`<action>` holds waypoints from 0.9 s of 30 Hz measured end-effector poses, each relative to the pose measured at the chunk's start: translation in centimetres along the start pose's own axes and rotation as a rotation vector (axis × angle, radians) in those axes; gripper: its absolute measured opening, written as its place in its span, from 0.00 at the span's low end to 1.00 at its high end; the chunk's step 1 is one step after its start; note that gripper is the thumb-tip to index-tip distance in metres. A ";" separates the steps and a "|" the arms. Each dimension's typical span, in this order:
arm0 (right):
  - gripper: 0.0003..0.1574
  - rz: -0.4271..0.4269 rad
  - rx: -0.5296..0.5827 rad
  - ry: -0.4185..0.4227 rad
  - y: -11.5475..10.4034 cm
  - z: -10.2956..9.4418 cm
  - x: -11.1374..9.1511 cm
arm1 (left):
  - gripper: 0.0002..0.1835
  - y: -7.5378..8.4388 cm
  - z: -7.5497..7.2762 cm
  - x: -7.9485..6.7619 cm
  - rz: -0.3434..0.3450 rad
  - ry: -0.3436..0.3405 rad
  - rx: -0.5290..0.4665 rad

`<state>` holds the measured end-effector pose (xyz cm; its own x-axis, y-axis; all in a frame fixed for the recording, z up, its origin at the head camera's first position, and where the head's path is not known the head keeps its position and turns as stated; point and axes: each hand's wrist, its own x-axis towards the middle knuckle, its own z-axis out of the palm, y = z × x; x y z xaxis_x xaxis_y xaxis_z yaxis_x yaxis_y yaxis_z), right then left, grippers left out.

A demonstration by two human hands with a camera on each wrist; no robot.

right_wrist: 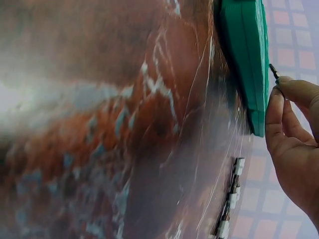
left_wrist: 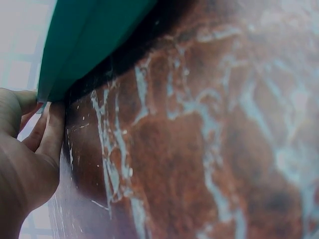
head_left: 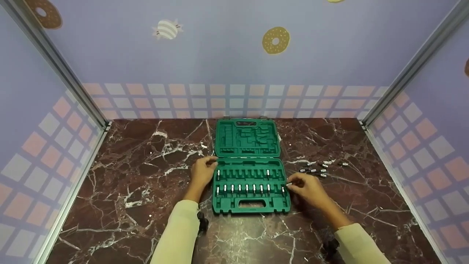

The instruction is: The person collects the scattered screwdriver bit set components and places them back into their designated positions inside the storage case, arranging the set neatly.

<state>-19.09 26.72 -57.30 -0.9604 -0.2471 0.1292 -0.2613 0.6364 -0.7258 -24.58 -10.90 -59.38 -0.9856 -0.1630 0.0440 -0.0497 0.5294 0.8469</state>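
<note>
A green plastic tool case (head_left: 234, 209) lies spread out on the table, its moulded lid (head_left: 234, 145) folded back toward the wall. Several silver bit sockets (head_left: 247, 189) stand in the front row of slots; the back row holds one at the left and one toward the right. My left hand (head_left: 202, 172) holds the case's left edge between thumb and fingers, near the hinge. At the case's right edge, my right hand (head_left: 309, 187) pinches a small bit socket (right_wrist: 274, 72), its dark tip pointing away from the fingertips. Fingers partly hide that socket.
Several loose bit sockets (head_left: 311, 171) lie on the dark marbled table (head_left: 146, 227) to the right of the case, beyond my right hand. Patterned panels (head_left: 227, 55) enclose the table at the back and both sides.
</note>
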 end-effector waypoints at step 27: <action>0.05 -0.185 -0.177 -0.086 -2.1 2.4 1.7 | 0.11 0.1 -0.1 -0.1 -0.003 -0.012 -0.009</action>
<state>-19.94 23.14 -57.18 -0.8849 -0.4275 0.1849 -0.4517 0.6909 -0.5644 -24.42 -10.93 -59.20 -0.9873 -0.1549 0.0349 -0.0517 0.5217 0.8516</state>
